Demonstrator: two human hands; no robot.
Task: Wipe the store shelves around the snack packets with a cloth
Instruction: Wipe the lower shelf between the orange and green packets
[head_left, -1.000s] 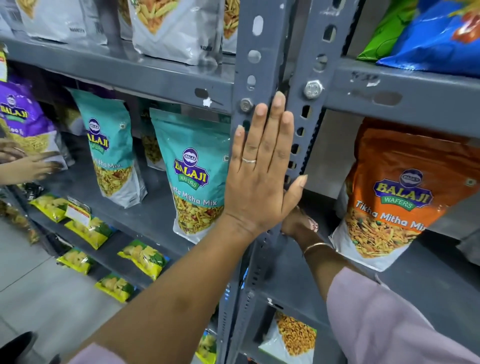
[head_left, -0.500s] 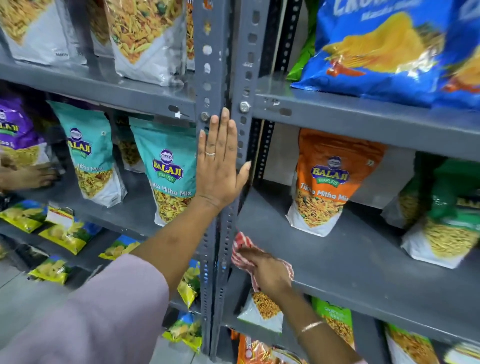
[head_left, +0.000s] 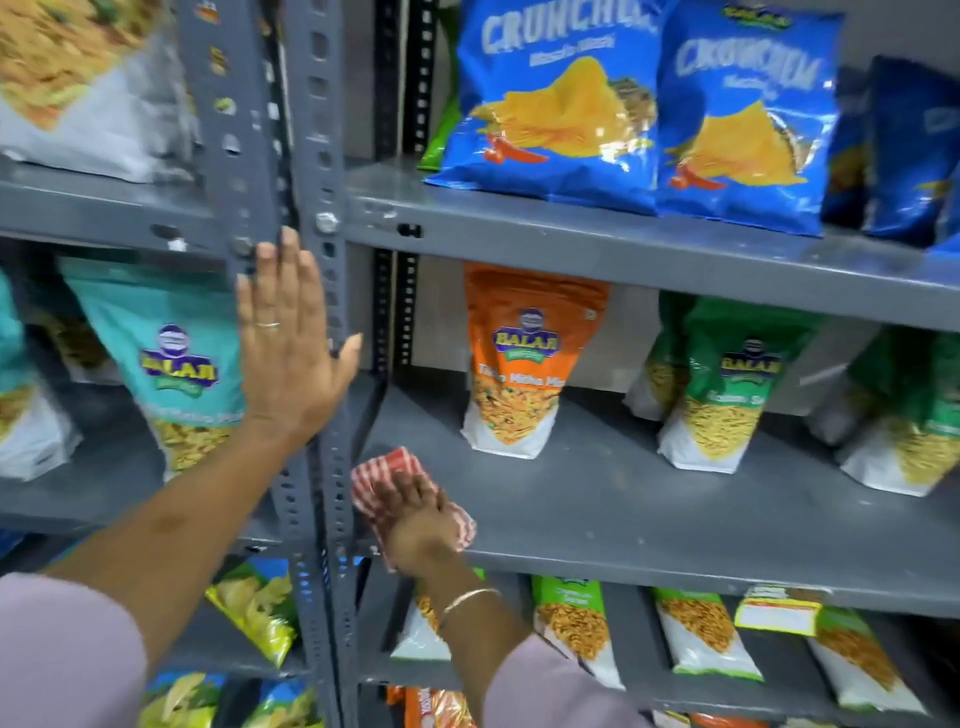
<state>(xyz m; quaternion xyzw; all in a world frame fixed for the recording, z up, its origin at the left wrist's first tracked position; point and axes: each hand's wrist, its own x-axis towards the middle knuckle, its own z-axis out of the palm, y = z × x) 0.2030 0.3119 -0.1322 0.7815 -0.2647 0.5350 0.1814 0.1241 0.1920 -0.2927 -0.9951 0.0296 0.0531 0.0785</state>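
My right hand (head_left: 418, 525) presses a red-and-white checked cloth (head_left: 387, 464) flat on the left front corner of the grey middle shelf (head_left: 649, 525). My left hand (head_left: 288, 348) lies flat, fingers spread, against the grey upright post (head_left: 317, 130) between the two shelf bays and holds nothing. An orange snack packet (head_left: 524, 364) stands upright behind and to the right of the cloth. Two green packets (head_left: 722, 384) stand further right on the same shelf.
Blue crisp bags (head_left: 644, 104) fill the shelf above. A teal packet (head_left: 171, 364) stands in the left bay, beside my left hand. Green-topped packets (head_left: 696, 634) lie on the lower shelf, with yellow ones (head_left: 254, 608) lower left.
The view has swung right and up, so the right bay fills the frame. My right hand has come out from behind the post with the cloth onto the shelf's front corner. My left hand stays on the post.
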